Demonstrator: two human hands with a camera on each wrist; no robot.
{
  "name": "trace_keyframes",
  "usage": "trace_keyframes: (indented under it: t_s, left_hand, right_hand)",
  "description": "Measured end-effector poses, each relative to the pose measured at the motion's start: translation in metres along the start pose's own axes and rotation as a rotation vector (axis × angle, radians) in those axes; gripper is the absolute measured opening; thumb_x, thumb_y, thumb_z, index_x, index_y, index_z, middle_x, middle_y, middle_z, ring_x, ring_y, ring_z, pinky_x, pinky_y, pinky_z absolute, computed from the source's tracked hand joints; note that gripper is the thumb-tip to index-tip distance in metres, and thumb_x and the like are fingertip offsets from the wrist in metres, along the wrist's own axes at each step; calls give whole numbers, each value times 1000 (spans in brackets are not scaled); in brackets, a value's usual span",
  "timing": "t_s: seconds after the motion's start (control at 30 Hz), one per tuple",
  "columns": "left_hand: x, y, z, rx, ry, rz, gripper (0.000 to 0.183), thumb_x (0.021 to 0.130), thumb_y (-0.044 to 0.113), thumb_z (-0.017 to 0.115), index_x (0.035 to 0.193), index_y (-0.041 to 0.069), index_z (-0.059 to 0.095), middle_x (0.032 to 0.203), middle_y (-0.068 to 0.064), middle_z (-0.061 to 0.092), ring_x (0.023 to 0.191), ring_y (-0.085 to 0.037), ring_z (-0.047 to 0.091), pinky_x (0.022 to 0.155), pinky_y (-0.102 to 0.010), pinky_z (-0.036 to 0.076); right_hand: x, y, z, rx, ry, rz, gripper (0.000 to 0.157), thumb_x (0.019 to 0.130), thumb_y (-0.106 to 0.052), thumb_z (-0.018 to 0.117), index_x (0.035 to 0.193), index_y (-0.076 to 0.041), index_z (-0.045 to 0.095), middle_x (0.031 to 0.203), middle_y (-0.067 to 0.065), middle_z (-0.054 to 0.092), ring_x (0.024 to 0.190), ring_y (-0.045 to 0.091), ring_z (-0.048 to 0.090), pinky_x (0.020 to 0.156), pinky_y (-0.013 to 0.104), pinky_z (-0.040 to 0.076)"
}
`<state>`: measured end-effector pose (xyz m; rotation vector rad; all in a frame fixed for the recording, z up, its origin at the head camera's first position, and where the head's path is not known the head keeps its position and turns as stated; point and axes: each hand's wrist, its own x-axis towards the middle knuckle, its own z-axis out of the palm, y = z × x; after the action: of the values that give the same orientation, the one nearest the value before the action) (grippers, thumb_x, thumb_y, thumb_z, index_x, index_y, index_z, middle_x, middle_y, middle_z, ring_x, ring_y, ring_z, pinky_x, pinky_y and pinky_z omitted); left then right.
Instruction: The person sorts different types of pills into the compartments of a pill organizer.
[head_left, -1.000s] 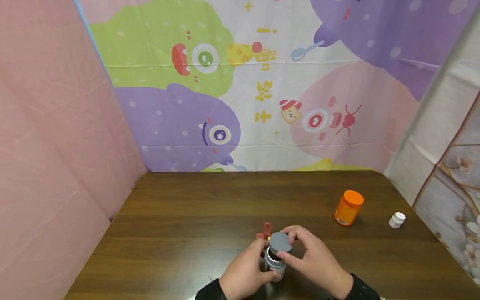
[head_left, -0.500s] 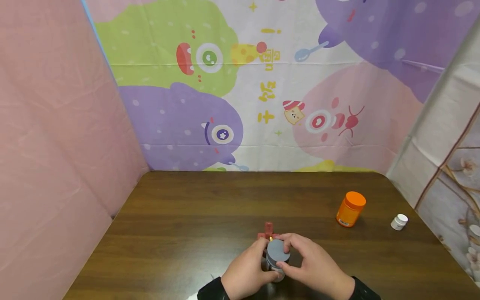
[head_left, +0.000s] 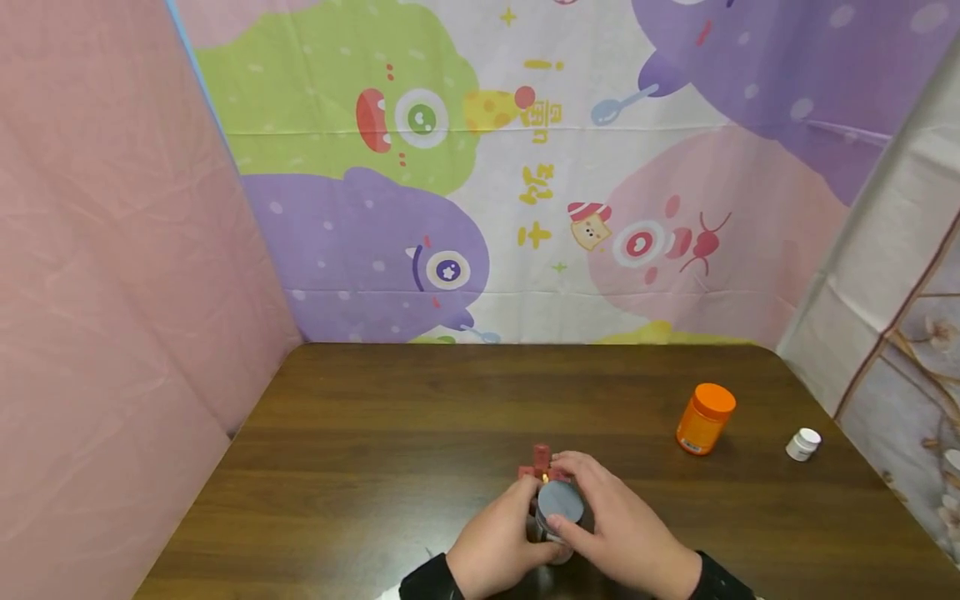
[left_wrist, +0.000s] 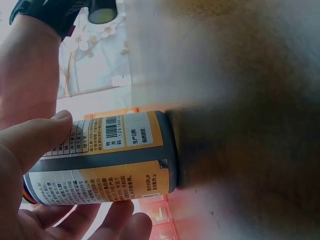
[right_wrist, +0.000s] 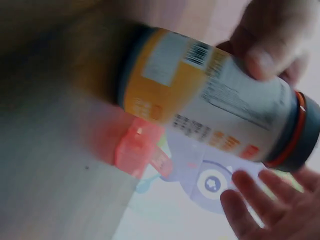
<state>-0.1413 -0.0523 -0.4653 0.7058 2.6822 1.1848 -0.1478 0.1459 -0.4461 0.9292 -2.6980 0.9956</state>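
A supplement bottle with a yellow, white and grey label stands upright on the table, its grey lid on its mouth. My left hand grips the bottle's body, thumb on the near side. My right hand is at the lid with its thumb over the edge; in the right wrist view its fingers are spread and stand off the lid. An orange-red band shows below the lid. Just behind the bottle lies a red pill box with raised flaps and something yellow inside, partly hidden by my hands.
An orange jar stands at the right on the brown table. Farther right, near the table's edge, is a small white bottle. A cartoon-printed cloth hangs behind the table, and a pink cloth hangs at the left.
The lid, tilted above the bottle's open mouth a second ago, has come down onto it. My right fingers held its rim and have since spread away. The left hand keeps its grip.
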Motion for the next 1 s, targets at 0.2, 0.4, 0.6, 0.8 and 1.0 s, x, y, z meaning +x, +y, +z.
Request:
trace_keyframes:
  t_s: [0.2,0.4,0.6,0.8,1.0]
  left_hand:
    - [0,0,-2,7,-12,-4,55,79,42,78,121,22,49,105,10,57,87,-2,53,71,-26,48]
    - [-1,0,-3,40,2,10,54,79,39,79,121,22,49,104,10,58,87,-1,53,70,-25,48]
    - [-2,-1,-1,21,-13,19,47,83,39,75,118,22,49,105,8,59,86,-1,54,70,-26,49]
    - [-1,-2,0,-17,-14,11,43,84,39,74,116,23,49,106,9,59,88,-1,55,75,-27,51]
    - [-1,-1,-2,34,-6,14,46,83,38,75,118,23,49,107,8,59,90,-2,54,72,-25,49]
  right_hand:
    - [-4,2,-9,6,-91,-128,71,83,-11,66,146,-30,37,140,-7,46,119,7,44,90,43,49]
    - [-3,1,-7,18,-103,-148,62,84,-9,65,142,-19,46,138,-9,45,115,6,47,88,38,50]
    - [-1,-1,1,-1,-70,7,49,87,-41,69,128,-19,54,114,-13,49,87,2,50,73,26,52]
    - [4,-7,8,-84,-38,134,51,85,-57,65,118,-20,52,103,-10,51,80,4,49,67,26,50]
    - [0,-7,-1,3,-135,14,63,91,-34,65,146,-18,38,145,-1,39,120,10,43,91,43,48]
